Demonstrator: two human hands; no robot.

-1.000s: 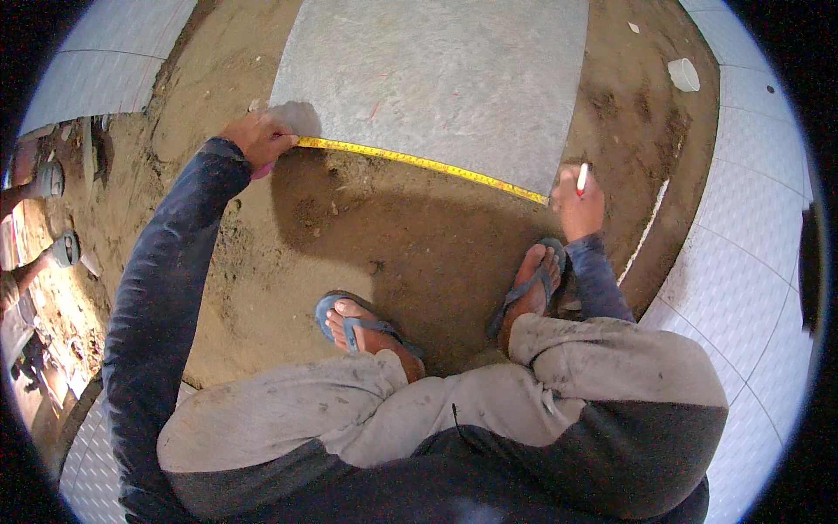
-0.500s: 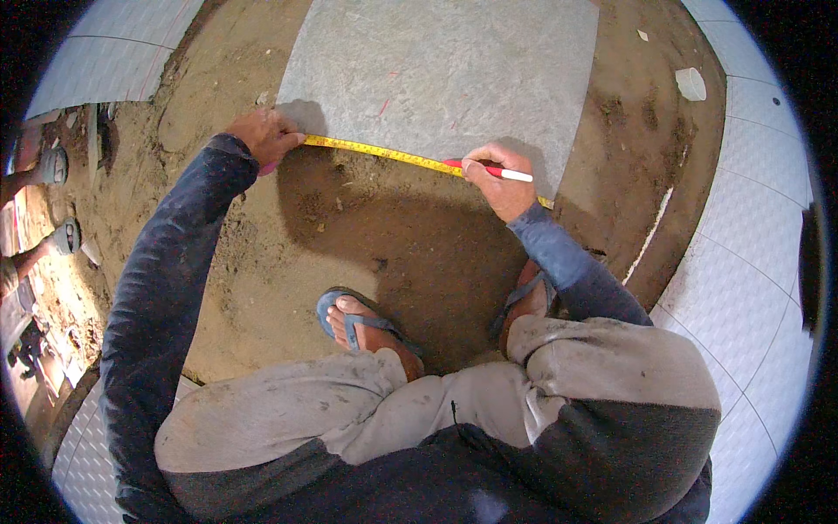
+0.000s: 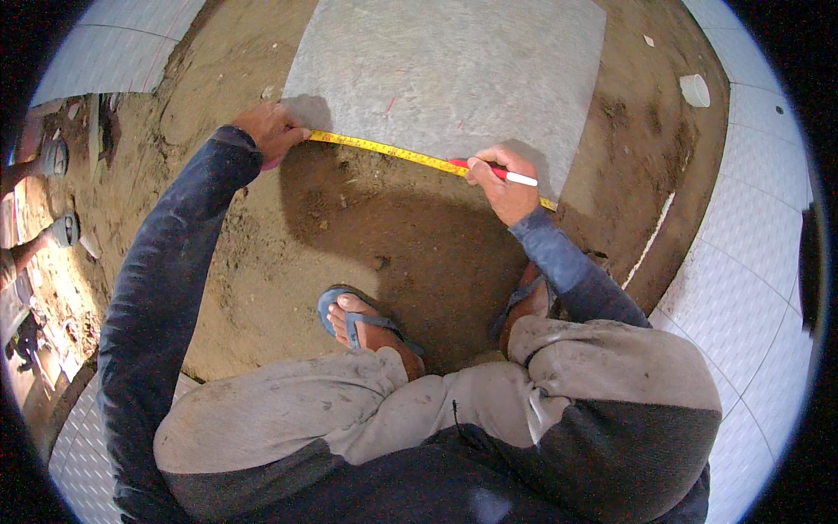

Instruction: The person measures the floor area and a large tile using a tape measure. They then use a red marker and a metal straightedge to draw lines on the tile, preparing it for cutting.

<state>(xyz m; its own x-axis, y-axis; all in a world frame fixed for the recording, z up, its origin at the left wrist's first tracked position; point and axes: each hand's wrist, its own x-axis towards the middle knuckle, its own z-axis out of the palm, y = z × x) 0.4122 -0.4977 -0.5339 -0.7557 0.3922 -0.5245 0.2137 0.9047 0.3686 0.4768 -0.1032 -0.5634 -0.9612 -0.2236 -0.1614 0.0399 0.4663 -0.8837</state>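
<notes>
A grey tile [image 3: 454,70] lies on the sandy ground in front of me, with a few short red marks on its face. Along its near edge stretches a yellow tape measure [image 3: 375,148]. My left hand [image 3: 268,131] is closed on the tape at the tile's near left corner; something pink shows below the fingers. Between the fingers of my right hand [image 3: 506,185] is a red and white marker [image 3: 515,177], its red end at the tape near the tile's edge. The tape runs on past that hand to the near right corner.
Sandy soil [image 3: 244,288] surrounds the tile. Pale patterned tiles [image 3: 733,253] line the right side, others the far left. A white cup [image 3: 695,91] lies on the soil at right. Another person's sandalled feet [image 3: 63,230] are at the left edge.
The view has shifted slightly, so the tile and hands sit a little farther right. Both hands keep their hold on tape and marker.
</notes>
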